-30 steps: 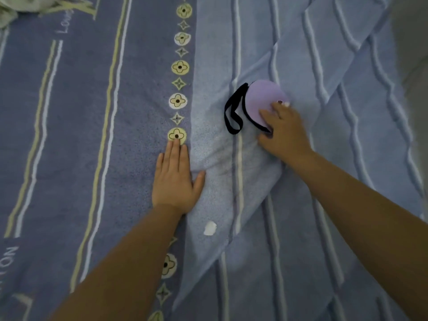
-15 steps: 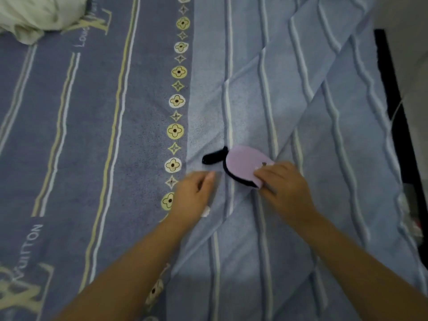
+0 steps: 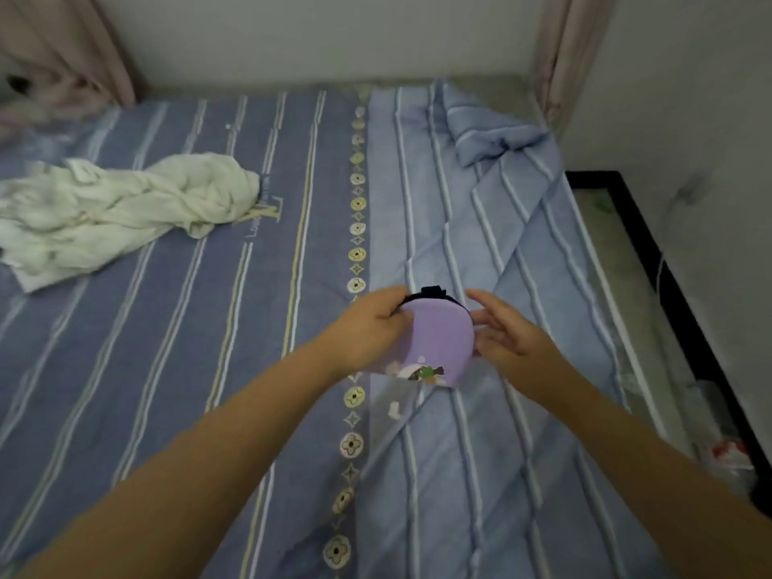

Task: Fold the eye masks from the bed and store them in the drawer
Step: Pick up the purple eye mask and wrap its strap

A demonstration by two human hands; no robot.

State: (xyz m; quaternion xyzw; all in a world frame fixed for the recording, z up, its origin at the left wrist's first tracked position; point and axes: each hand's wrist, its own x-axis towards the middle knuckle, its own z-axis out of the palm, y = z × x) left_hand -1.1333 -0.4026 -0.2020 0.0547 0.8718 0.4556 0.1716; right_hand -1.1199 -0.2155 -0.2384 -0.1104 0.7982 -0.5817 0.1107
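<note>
A folded lilac eye mask (image 3: 438, 340) with a black strap bunched at its top and a small cartoon print near its lower edge is held up above the bed. My left hand (image 3: 372, 323) grips its left edge between thumb and fingers. My right hand (image 3: 507, 336) rests against the mask's right edge with fingers spread. Beneath both hands lies the blue striped bed cover (image 3: 209, 328). No drawer is in view.
A crumpled white cloth (image 3: 125, 211) lies on the bed at the far left. A bunched fold of lighter blue sheet (image 3: 493, 144) sits at the far right. Beyond the bed's right edge, a black frame (image 3: 651, 244) borders the floor. Curtains hang at both back corners.
The mask has come off the bed and is now held up between both hands. My left hand left the sheet and took the mask's left edge. The view tilted up, showing the whole bed.
</note>
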